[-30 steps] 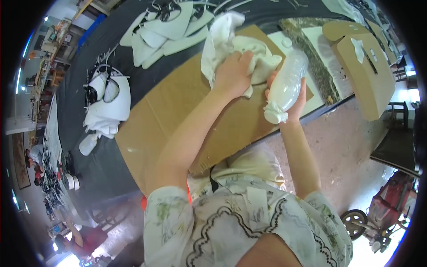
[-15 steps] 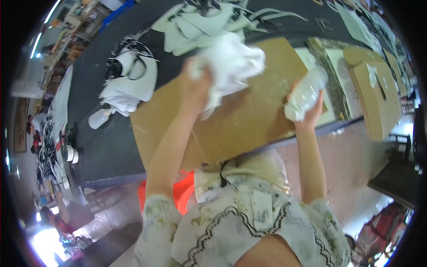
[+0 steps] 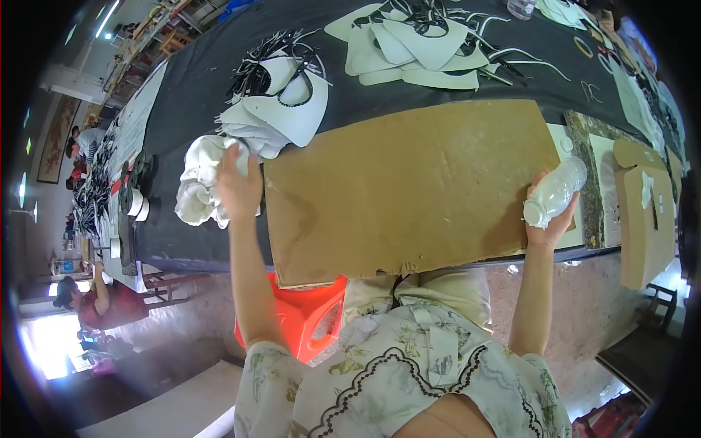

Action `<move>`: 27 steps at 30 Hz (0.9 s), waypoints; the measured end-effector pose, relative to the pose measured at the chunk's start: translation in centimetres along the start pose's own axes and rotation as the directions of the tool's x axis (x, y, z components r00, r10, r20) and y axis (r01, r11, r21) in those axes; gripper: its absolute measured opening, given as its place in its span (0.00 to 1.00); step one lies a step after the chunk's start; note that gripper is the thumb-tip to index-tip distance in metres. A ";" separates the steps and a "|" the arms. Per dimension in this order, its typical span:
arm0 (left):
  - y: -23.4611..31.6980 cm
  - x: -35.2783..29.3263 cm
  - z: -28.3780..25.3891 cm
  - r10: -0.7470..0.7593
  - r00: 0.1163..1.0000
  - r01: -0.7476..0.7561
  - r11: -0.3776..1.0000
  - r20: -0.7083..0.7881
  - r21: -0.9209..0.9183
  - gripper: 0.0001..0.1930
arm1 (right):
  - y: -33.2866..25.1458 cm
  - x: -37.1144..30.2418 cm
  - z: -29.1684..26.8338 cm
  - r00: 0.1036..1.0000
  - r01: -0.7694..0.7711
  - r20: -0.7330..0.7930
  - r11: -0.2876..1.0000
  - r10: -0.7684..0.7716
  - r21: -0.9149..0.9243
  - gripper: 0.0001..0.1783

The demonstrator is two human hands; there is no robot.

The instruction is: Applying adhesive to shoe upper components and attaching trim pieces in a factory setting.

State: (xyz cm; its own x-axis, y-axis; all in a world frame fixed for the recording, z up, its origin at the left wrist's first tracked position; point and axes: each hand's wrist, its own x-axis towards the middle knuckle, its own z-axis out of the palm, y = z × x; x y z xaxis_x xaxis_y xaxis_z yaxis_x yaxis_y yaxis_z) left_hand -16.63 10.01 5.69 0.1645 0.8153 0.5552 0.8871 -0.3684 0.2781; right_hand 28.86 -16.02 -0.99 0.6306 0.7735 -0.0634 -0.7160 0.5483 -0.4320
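My right hand (image 3: pixel 551 223) is wrapped round a translucent white plastic bottle (image 3: pixel 561 188), tilted above the right end of a brown board (image 3: pixel 409 186). At the left, my left hand (image 3: pixel 239 186) is at the right side of a crumpled white cloth (image 3: pixel 197 182), which lies on the black-covered table. That hand is a little blurred; its thumb and fingers look apart, and the cloth does not appear gripped. Just beyond the cloth is a stack of white cut pieces (image 3: pixel 281 120) with black straps.
Another pile of white pieces (image 3: pixel 409 47) with straps lies at the far side. A cardboard box (image 3: pixel 642 212) stands at the right, beside a worn strip (image 3: pixel 593 182). An orange-red stool (image 3: pixel 310 314) is under the near edge. Another person (image 3: pixel 109 303) is at the lower left.
My left hand has carried the white cloth from above the board to the table at the left and seems to have let go. The bottle, in my right hand, is still over the board's right end.
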 end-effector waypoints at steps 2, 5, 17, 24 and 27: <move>2.0 2.1 2.7 -0.402 0.893 0.449 0.804 0.201 -0.389 0.17 | 0.1 -0.1 0.2 1.000 -0.013 -0.002 1.000 0.013 0.015 0.30; 2.7 4.3 7.5 -0.399 0.872 0.489 0.747 0.284 -0.450 0.16 | 0.1 0.1 0.1 0.997 -0.059 0.049 0.997 0.056 0.045 0.31; 8.0 3.9 12.9 -0.694 0.717 0.598 0.566 0.063 -0.568 0.22 | 0.1 0.1 -0.3 0.999 -0.033 0.041 0.999 0.032 0.033 0.32; 14.5 8.2 7.9 -0.226 0.945 0.300 0.326 0.234 -0.896 0.08 | 0.1 0.6 0.0 0.999 -0.046 0.021 0.998 0.045 0.048 0.33; 19.0 9.2 0.3 0.171 0.967 0.163 0.154 0.188 -0.975 0.09 | -0.6 -0.2 -0.6 0.990 -0.101 0.110 0.979 0.083 0.178 0.34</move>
State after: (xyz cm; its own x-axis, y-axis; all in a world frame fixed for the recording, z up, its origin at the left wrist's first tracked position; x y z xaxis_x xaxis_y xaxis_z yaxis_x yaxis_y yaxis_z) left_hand 1.91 10.66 15.87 0.3920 0.8098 0.4367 -0.2571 -0.3593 0.8971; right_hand 29.38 -16.73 -1.27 0.5325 0.8464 0.0004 -0.8181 0.5148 -0.2562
